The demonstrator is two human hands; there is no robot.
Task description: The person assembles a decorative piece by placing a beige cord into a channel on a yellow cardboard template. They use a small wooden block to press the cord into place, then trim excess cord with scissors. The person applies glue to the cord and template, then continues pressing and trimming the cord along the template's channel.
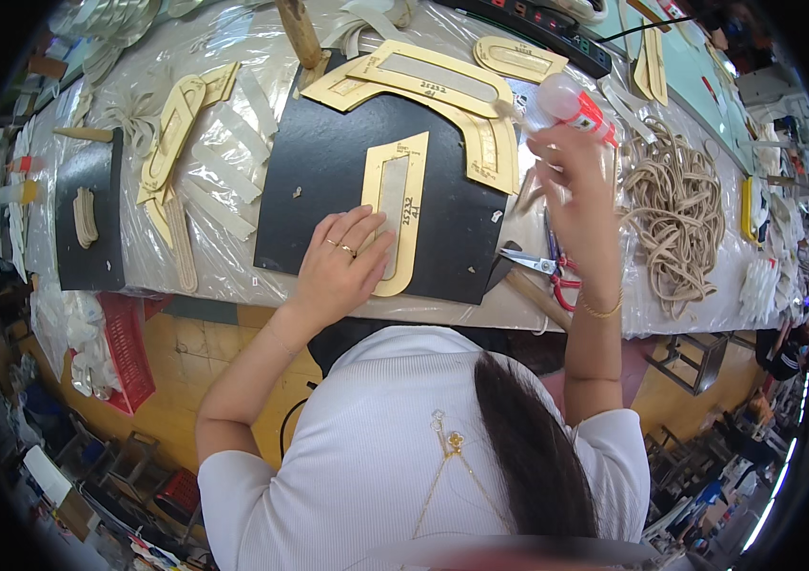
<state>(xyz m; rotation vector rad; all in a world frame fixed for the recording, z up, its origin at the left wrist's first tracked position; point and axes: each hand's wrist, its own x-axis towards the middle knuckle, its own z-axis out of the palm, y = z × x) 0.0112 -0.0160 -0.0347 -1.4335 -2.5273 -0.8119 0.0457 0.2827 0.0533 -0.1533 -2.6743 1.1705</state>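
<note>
My left hand lies with fingers stretched over the lower left part of a cream strip-shaped template. The template has a long grey inset and rests on a black board. My right hand is raised at the right of the board, its fingers bent and blurred by motion. It overlaps a clear bottle with a red label; whether it grips the bottle or something small, I cannot make out. Larger curved cream templates lie across the board's far edge.
Scissors with red handles lie below my right hand, beside a wooden handle. A heap of beige cord is farther right. At left are more cream templates, pale strips and a small black board. A wooden stick stands at the back.
</note>
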